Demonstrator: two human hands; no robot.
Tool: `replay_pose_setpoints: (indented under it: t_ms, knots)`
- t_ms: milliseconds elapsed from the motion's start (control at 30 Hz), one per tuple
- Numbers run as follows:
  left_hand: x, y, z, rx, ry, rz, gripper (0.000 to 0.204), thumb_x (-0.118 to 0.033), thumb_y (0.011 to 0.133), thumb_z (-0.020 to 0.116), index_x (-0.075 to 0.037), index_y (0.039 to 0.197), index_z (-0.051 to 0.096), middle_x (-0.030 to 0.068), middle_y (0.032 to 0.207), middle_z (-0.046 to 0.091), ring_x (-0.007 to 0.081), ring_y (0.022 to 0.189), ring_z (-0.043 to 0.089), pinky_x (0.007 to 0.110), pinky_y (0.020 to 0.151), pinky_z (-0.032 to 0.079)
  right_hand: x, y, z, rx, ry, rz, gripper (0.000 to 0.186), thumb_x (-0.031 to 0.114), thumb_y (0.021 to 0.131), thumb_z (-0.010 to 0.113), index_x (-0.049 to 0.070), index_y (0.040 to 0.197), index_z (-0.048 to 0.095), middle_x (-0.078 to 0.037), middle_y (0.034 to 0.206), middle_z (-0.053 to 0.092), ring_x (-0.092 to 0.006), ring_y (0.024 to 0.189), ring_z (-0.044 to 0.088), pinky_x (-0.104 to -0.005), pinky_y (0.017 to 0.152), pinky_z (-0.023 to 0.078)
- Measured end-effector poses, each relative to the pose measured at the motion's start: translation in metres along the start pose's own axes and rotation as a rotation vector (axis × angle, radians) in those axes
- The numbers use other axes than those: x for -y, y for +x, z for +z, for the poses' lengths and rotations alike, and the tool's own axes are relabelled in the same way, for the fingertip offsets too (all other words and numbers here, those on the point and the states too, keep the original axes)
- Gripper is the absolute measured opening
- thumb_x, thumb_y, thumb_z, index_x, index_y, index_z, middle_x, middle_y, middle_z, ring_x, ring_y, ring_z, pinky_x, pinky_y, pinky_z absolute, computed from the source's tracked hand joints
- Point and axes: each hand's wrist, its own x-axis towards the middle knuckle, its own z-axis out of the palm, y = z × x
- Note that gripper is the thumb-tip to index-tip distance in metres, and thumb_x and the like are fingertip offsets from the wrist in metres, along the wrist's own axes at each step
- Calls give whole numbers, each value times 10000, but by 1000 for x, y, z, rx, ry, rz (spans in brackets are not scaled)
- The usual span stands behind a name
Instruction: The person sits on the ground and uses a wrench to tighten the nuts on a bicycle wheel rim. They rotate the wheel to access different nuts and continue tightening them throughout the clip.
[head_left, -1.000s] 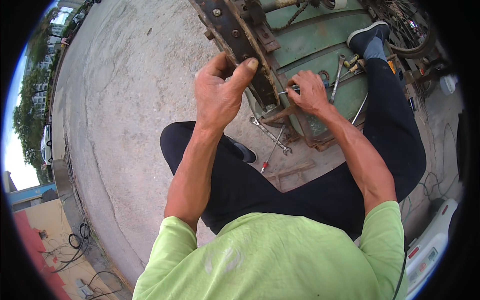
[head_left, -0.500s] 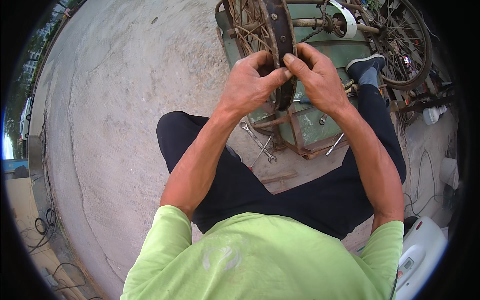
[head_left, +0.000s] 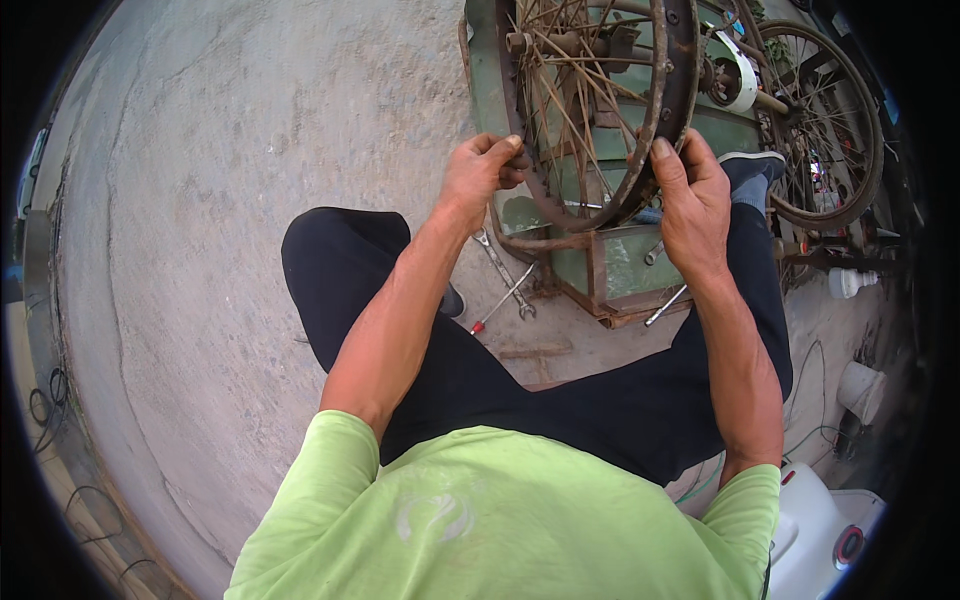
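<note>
wheel (head_left: 682,70), left hand (head_left: 478,178) at its left edge, right hand (head_left: 694,200) gripping right

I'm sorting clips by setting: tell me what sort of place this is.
Probably an outdoor repair spot, judging by the concrete ground, the rusty spoked wheel and the wrench lying nearby.

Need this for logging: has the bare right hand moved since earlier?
Yes: judged against the green metal panel, the right hand shifted rightward.
</note>
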Motion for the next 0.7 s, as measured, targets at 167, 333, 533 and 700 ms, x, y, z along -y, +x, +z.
replay_pose_setpoints:
  t_ms: [167,333,533,700]
  knots:
    - [103,15,-77,-209,329,-347,338,-312,1029,701,8,1134,726,83,976,747,173,792,683,354,755,562,-9,1,3,-9,-18,-18,355,314,1130,619,0,1284,682,-50,1063,735,-109,984,670,-274,895,521]
    - [192,4,-120,30,1008,-429,410,-347,944,751,31,1101,771,211,1040,788,269,973,762,403,851,591,-13,-4,10,-50,105,-33,325,270,1128,623,-2,1300,671,-57,1143,733,-119,1009,688,-282,894,552]
    - [236,0,-108,201,1194,-397,468,-399,921,751,-7,1176,771,258,1151,775,392,1129,735,473,986,563,-19,-6,8,-62,173,-17,329,236,1124,625,-18,1333,638,-118,1238,738,-162,1030,709,-319,933,575]
    - [244,24,-119,99,1127,-420,414,-365,953,736,1,1145,768,197,956,792,314,915,769,443,850,584,-13,-4,-4,30,102,-25,341,237,1124,622,-19,1349,643,-111,1204,746,-165,1041,713,-315,950,568]
